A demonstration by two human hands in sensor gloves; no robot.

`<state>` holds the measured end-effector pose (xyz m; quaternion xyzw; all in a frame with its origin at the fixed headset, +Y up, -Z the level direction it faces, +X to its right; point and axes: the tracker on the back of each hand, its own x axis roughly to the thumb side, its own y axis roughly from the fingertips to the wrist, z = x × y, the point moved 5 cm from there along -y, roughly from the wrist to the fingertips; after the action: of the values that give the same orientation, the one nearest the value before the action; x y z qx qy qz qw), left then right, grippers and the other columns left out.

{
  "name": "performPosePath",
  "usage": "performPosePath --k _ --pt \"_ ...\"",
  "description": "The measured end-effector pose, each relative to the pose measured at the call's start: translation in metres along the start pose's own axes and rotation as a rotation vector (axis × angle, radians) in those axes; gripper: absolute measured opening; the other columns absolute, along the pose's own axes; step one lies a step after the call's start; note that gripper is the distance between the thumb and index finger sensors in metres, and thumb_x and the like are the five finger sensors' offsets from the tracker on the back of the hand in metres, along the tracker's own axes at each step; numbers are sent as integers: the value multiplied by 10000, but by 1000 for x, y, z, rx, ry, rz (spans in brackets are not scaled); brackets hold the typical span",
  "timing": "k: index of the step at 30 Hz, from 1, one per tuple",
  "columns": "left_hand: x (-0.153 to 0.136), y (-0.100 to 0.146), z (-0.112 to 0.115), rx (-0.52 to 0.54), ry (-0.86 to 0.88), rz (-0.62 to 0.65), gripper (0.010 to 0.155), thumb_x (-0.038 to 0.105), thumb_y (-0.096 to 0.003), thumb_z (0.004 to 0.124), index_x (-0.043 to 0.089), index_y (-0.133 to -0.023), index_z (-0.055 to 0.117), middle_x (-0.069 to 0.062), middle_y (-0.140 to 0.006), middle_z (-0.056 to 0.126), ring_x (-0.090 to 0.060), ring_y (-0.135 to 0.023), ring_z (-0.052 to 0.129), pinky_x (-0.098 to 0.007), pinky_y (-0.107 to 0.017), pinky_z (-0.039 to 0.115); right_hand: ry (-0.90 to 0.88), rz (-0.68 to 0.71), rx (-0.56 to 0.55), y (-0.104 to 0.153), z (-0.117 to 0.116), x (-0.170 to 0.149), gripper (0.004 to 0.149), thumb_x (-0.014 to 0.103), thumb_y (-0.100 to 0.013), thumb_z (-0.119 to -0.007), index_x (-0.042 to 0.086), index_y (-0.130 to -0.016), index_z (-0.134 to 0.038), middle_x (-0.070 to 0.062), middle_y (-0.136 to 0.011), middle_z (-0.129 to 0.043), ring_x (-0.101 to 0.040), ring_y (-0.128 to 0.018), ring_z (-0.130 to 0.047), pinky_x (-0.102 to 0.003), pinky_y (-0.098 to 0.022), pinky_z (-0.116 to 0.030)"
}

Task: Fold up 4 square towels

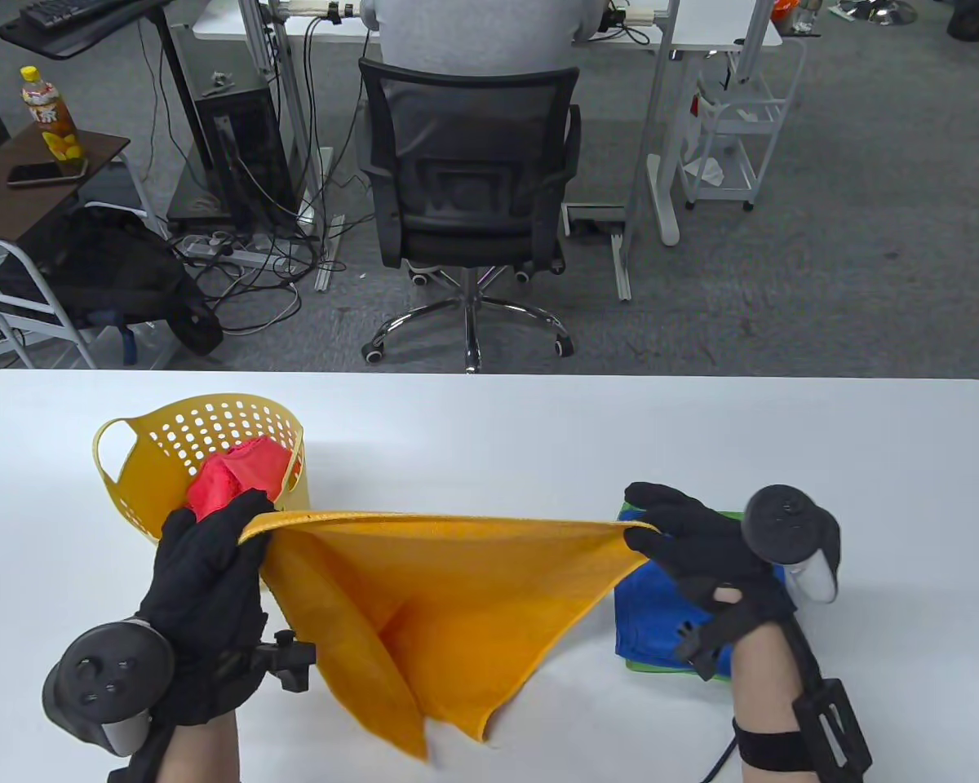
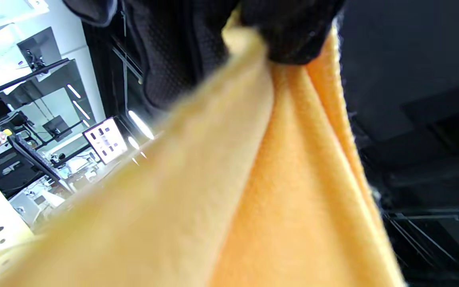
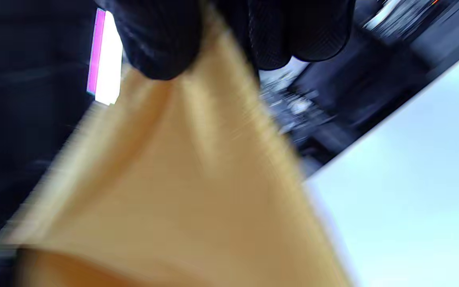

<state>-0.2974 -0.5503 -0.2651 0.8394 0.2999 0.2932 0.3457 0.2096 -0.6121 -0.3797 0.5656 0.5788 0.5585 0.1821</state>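
Note:
An orange towel [image 1: 449,603] hangs stretched in the air between my two hands, above the near part of the white table [image 1: 489,424]. My left hand [image 1: 212,563] pinches its left corner and my right hand [image 1: 685,542] pinches its right corner; the rest droops to a point near the table's front edge. The same orange towel [image 2: 277,191] fills the left wrist view under my gloved fingers [image 2: 289,36], and the orange towel [image 3: 181,191] shows blurred in the right wrist view. A red towel [image 1: 241,477] lies crumpled in the yellow basket [image 1: 171,432]. A folded blue towel [image 1: 661,612] lies on a green towel [image 1: 657,666] under my right hand.
The yellow basket stands at the table's left, just behind my left hand. Beyond the far table edge a person sits in a black office chair [image 1: 469,196]. A side table with a bottle [image 1: 53,122] and a phone stands at the far left.

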Motion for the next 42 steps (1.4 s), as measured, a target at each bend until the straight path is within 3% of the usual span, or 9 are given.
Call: performPosePath --k 7,12,16,19,23,27,33,38,42 --pt "0 -2 -6 -72 78 -19 435 394 -511 804 270 -928 820 123 -706 1057 -138 -829 1015 -560 -839 568 -76 200 -140 41 34 63 420 245 -542 -771 -26 -834 -902 -272 -1070 -754 -531 -952 -700 -838 -612 -407" --pt "-17 -19 15 -186 78 -104 404 399 -520 783 273 -894 868 76 -760 1052 -207 -881 982 -591 -839 544 122 11 -287 40 33 67 419 229 -548 -776 6 -883 -893 -291 -1073 -747 -548 -946 -695 -839 -613 -407" --pt "-50 -51 56 -414 24 -248 406 408 -538 746 319 -923 843 44 -887 987 -254 -982 890 -617 -852 487 280 -240 -373 12 32 40 418 216 -548 -766 5 -891 -877 -299 -1076 -733 -554 -947 -680 -837 -615 -399" --pt "-62 -75 67 -425 -47 -322 399 419 -511 779 353 -889 889 38 -977 930 -310 -1054 796 -635 -849 462 352 -333 -428 -14 37 26 414 218 -537 -758 26 -883 -876 -296 -1070 -730 -551 -941 -679 -833 -614 -405" --pt "-28 -109 43 -341 -24 -156 396 469 -496 772 435 -874 883 113 -1065 840 -308 -1142 658 -621 -867 401 391 -150 -708 -15 58 69 411 246 -500 -763 91 -850 -912 -276 -1076 -725 -536 -946 -676 -816 -616 -425" --pt "0 -106 12 -264 54 27 398 483 -475 781 457 -856 891 145 -1054 846 -289 -1152 638 -601 -877 398 309 94 -843 14 60 100 414 260 -489 -767 112 -847 -912 -273 -1085 -694 -533 -955 -648 -810 -616 -410" --pt "-34 -33 2 -499 124 17 404 459 -485 828 363 -865 926 71 -976 927 -305 -1074 765 -611 -852 466 440 30 -451 53 8 53 419 295 -504 -807 120 -865 -927 -308 -1128 -627 -574 -995 -545 -814 -619 -401" --pt "-73 52 0 -717 14 -53 407 462 -492 833 350 -872 928 47 -925 969 -284 -1008 853 -612 -841 500 546 -75 -14 103 -52 4 424 306 -516 -803 129 -881 -923 -328 -1142 -607 -598 -1003 -499 -826 -607 -381" --pt "-94 105 10 -856 -104 -113 413 460 -492 828 338 -873 929 33 -875 1008 -273 -956 910 -604 -834 528 577 -172 196 131 -84 -16 424 301 -515 -803 121 -878 -925 -329 -1147 -596 -596 -1011 -484 -828 -611 -357"
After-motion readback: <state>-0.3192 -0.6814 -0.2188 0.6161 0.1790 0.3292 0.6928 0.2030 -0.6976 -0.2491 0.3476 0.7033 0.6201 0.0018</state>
